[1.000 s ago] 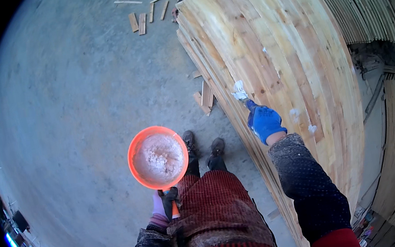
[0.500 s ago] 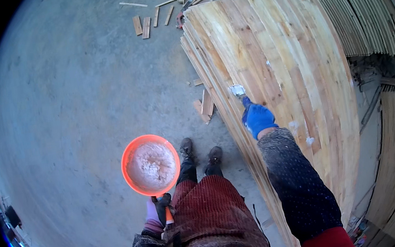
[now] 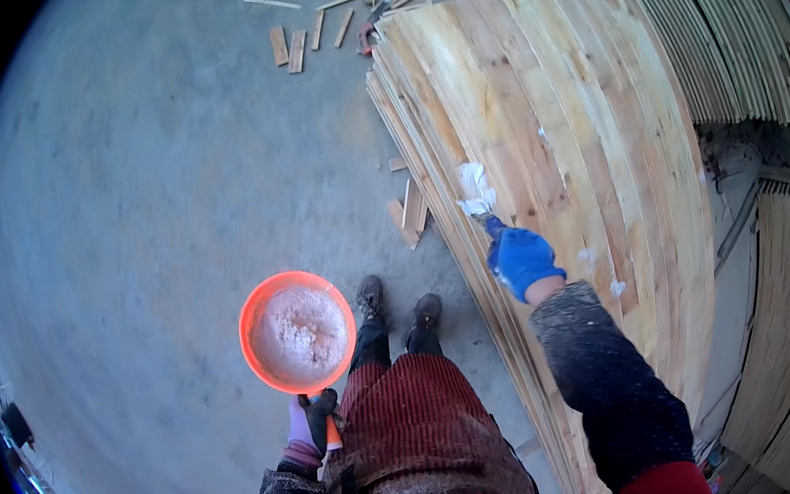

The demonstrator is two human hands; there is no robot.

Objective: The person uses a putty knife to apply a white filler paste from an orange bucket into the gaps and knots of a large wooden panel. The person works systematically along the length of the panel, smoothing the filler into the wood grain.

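Head view, right hand (image 3: 521, 260) gripping putty knife (image 3: 476, 190), left hand (image 3: 307, 423) gripping orange pan (image 3: 297, 332)

A woodworking yard: stacked veneer sheets (image 3: 554, 154), offcuts (image 3: 291, 47), bare concrete floor (image 3: 156, 200).

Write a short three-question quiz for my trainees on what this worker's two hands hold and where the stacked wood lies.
1. True or false: the left hand holds the orange scoop by its handle.
2. What does the right hand press onto the veneer stack? A) a white-smeared tool B) a hammer C) a saw
3. What fills the scoop?

Key: 1 true; 2 A; 3 a whitish paste or powder.
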